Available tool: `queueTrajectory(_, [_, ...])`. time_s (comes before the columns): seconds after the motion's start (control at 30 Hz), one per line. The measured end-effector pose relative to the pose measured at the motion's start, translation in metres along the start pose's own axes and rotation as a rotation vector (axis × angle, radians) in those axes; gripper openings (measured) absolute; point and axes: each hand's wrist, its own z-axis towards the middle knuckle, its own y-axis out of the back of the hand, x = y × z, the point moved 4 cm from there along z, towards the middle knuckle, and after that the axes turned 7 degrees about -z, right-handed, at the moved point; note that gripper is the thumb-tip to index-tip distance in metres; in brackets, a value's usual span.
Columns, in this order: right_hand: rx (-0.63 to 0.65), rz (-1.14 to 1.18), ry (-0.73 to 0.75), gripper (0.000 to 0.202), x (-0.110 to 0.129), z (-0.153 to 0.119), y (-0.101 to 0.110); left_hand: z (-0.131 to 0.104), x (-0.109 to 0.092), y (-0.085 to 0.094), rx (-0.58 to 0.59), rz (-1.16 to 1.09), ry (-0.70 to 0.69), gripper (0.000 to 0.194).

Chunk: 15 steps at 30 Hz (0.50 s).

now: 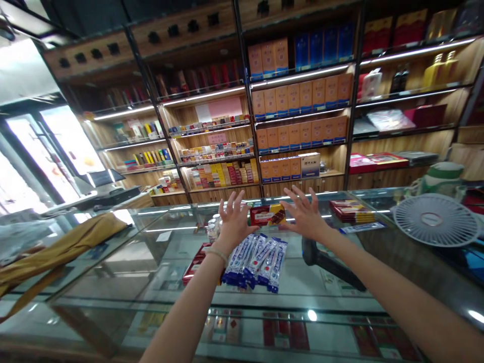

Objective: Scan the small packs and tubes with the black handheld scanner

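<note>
A red-and-yellow chocolate biscuit pack (260,216) is upright between my hands, its printed face toward me. My left hand (235,221) has thumb and index finger at the pack's left end, the other fingers fanned out. At the right end, the thumb and index finger of my right hand (304,214) grip its corners, the remaining fingers raised. Several blue-and-white wrapped snack bars (260,259) lie in a fanned group on the glass counter below. Partly behind my left forearm is a stack of red packs (193,264). A black handheld scanner (328,264) lies beneath my right forearm.
More red-and-yellow packs (350,210) and one blue-and-white bar (363,228) lie to the right, near a white fan (434,220). Small white bottles (212,231) stand left of my hand. Brown cloth (75,242) covers the left counter. Stocked shelves (302,146) line the wall.
</note>
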Motion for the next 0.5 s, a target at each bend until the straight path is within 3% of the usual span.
queueTrajectory(0.5, [0.004,-0.087,-0.065,0.06,-0.073,-0.038,0.005,0.044,-0.062,-0.044,-0.035,-0.076,-0.048,0.058])
